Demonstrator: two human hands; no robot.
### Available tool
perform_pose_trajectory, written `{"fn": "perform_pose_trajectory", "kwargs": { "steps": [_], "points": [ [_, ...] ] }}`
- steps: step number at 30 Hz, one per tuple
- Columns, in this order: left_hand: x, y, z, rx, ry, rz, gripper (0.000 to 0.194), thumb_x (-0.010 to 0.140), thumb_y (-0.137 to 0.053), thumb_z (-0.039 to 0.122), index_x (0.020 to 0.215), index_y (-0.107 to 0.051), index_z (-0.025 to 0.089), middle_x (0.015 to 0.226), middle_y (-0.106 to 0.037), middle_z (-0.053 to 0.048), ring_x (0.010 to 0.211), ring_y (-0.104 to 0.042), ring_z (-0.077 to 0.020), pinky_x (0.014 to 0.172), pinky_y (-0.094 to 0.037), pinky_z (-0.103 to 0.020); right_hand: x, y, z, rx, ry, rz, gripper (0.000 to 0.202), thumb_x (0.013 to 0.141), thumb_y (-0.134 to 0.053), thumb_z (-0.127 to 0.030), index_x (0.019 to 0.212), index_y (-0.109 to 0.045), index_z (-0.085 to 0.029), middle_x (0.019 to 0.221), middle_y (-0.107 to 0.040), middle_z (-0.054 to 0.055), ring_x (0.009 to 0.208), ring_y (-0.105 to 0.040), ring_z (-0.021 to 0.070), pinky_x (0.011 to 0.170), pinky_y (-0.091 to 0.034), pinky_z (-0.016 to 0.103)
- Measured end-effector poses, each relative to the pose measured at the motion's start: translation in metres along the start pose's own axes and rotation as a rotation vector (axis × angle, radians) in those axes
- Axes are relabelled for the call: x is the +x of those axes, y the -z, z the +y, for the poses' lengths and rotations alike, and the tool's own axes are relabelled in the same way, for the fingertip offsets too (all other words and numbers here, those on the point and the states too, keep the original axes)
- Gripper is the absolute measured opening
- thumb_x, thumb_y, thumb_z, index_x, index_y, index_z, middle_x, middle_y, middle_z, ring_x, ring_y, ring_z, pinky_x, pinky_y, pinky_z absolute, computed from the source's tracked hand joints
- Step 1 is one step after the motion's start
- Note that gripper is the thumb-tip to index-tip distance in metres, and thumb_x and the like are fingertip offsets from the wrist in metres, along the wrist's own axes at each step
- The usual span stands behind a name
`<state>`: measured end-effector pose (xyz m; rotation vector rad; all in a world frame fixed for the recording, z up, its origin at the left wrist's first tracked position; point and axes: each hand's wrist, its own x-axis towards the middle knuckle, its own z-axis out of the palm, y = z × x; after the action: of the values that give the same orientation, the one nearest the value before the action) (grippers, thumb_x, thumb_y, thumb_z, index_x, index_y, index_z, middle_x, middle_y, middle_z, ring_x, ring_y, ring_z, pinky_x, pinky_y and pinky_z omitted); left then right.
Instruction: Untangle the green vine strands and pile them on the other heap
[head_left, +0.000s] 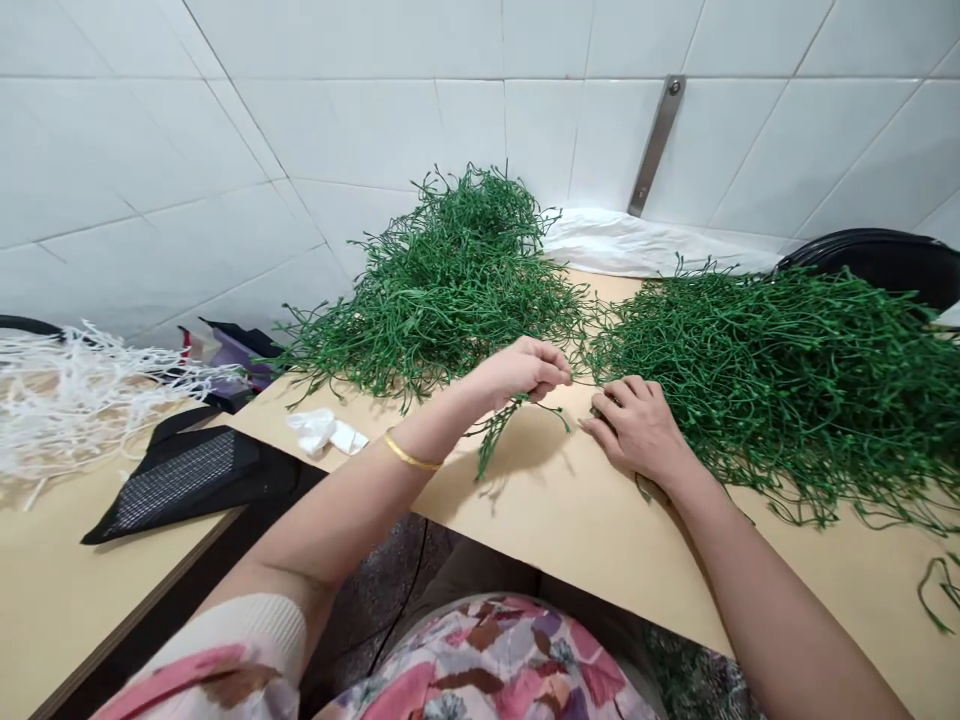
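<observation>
My left hand point(532, 370) is above the pale table, fingers pinched closed on a small bunch of thin green stems point(491, 440). The stems hang below the palm, and their tips carry small bud-like knobs. To its right, my right hand point(636, 425) rests low on the table with bent fingers. A bit of green shows between its thumb and forefinger, and another end pokes out under the wrist; the palm hides the rest. Behind my left hand rises a large heap of green stems point(457, 270). A second heap of green stems point(795, 370) lies beside my right hand.
White crumpled tissue point(322, 432) lies at the table's left. On the adjoining left table are a black mesh item point(180, 480) and a pile of white strands point(82, 400). White cloth point(645, 240) lies along the tiled wall. Loose stems point(937, 595) lie far right.
</observation>
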<state>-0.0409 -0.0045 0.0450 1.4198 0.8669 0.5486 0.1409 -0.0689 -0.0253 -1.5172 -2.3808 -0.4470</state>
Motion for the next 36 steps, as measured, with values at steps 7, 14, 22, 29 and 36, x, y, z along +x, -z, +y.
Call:
{"fn": "perform_pose_trajectory", "kwargs": {
  "steps": [7, 14, 22, 29, 36],
  "points": [
    [0.037, -0.025, -0.016, 0.054, -0.080, 0.036, 0.012, 0.064, -0.054, 0.007, 0.054, -0.051, 0.011, 0.038, -0.039, 0.006, 0.035, -0.033, -0.0027, 0.038, -0.026, -0.018, -0.002, 0.015, 0.007, 0.056, -0.145, 0.103, 0.020, 0.082, -0.045, -0.025, 0.085, -0.061, -0.014, 0.086, -0.056, 0.010, 0.086, -0.044, 0.0206, 0.071, -0.033, 0.032],
    [0.049, -0.023, -0.041, 0.014, -0.097, 0.073, 0.011, 0.066, -0.056, 0.014, 0.057, -0.049, 0.012, 0.039, -0.043, 0.005, 0.036, -0.038, -0.0046, 0.042, -0.030, -0.019, -0.001, 0.030, -0.002, -0.001, -0.168, 0.405, 0.020, 0.081, -0.046, -0.018, 0.096, -0.059, -0.013, 0.093, -0.060, 0.010, 0.090, -0.049, 0.0209, 0.080, -0.036, 0.035],
    [0.038, -0.023, -0.034, 0.002, -0.165, -0.196, 0.011, 0.067, -0.053, 0.018, 0.059, -0.050, 0.011, 0.042, -0.039, 0.006, 0.038, -0.031, -0.0027, 0.042, -0.024, -0.019, 0.006, 0.006, -0.004, 0.113, -0.054, 0.152, 0.039, 0.084, -0.038, -0.014, 0.122, -0.042, -0.010, 0.106, -0.056, 0.012, 0.102, -0.045, 0.0229, 0.093, -0.030, 0.041],
    [0.037, -0.015, -0.033, 0.053, -0.165, -0.282, 0.018, 0.071, -0.051, 0.023, 0.057, -0.050, 0.012, 0.041, -0.032, 0.007, 0.039, -0.025, -0.0026, 0.041, -0.020, -0.018, 0.011, 0.013, -0.015, 0.032, -0.138, 0.035, 0.035, 0.084, -0.032, -0.012, 0.115, -0.048, -0.009, 0.083, -0.053, 0.010, 0.077, -0.045, 0.0214, 0.071, -0.037, 0.032],
    [0.039, -0.015, -0.036, -0.229, 0.018, -0.347, 0.017, 0.066, -0.059, 0.025, 0.063, -0.057, 0.008, 0.041, -0.039, 0.003, 0.037, -0.030, -0.0032, 0.038, -0.019, -0.017, 0.011, 0.017, -0.015, 0.123, -0.158, 0.070, 0.022, 0.088, -0.029, -0.018, 0.094, -0.050, -0.014, 0.080, -0.055, 0.008, 0.074, -0.049, 0.0189, 0.067, -0.036, 0.028]
  ]
}}
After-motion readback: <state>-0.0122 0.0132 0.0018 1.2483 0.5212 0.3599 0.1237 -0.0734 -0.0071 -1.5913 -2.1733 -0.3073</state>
